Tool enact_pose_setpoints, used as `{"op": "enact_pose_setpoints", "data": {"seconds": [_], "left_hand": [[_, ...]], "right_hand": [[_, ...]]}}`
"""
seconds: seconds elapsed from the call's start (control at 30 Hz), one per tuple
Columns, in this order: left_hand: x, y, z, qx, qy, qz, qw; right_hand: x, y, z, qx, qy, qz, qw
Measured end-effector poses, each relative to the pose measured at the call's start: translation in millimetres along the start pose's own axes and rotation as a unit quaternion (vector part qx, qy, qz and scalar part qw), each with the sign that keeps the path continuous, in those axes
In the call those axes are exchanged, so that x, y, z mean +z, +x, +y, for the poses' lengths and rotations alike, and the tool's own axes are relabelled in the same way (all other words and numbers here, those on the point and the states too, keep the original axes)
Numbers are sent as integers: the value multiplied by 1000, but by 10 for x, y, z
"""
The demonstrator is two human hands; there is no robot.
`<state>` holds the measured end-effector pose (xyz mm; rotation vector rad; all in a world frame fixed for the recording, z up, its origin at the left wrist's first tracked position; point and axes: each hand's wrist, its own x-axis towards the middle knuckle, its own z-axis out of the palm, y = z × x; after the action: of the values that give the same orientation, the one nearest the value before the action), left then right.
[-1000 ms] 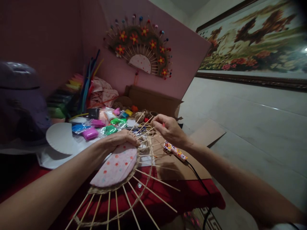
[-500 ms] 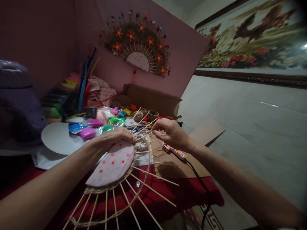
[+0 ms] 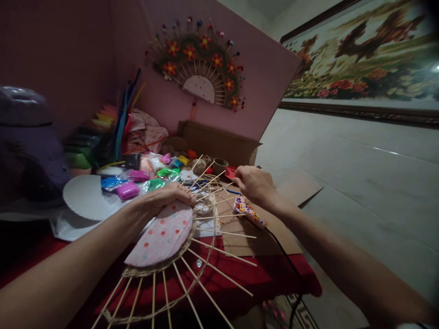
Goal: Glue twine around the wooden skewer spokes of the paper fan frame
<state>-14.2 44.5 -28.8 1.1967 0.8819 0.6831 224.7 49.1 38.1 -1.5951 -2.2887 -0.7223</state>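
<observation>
A half-round fan frame (image 3: 161, 235) covered in pink dotted cloth is tilted in front of me, with thin wooden sticks (image 3: 219, 275) fanning out from its braided rim. Twine (image 3: 215, 219) runs across the sticks in an arc. My left hand (image 3: 173, 196) grips the fan's upper end, thumb at the base of the sticks. Just beyond the tips of the upper sticks is my right hand (image 3: 255, 183), its fingers pinched together; what they hold, if anything, is too small to see. Below it lies a flower-patterned glue gun (image 3: 250, 214) with a black cord.
Bags of coloured clay (image 3: 126, 189), a white paper plate (image 3: 82, 196), a twine ball (image 3: 202, 164) and a tape roll (image 3: 220, 165) crowd the table. Cardboard (image 3: 260, 240) lies on the red cloth (image 3: 281, 274). A finished fan (image 3: 199, 68) hangs on the pink board behind.
My right hand has moved right and slightly up, away from the stick tips, uncovering more of the glue gun. My left hand keeps its grip on the fan frame.
</observation>
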Motion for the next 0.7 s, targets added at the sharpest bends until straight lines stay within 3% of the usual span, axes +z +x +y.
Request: {"op": "enact_pose_setpoints", "data": {"seconds": [0.17,0.3,0.7], "left_hand": [[-5,1,0,-10,10,7,1000],[-32,20,-29,-6,9,-10,1000],[50,-5,17,-13,19,31,999]], "right_hand": [[-70,-32,-76,-126,100,50,986],[-107,-32,-231,-229,84,19,970],[-80,1,-366,-296,62,-38,952]]}}
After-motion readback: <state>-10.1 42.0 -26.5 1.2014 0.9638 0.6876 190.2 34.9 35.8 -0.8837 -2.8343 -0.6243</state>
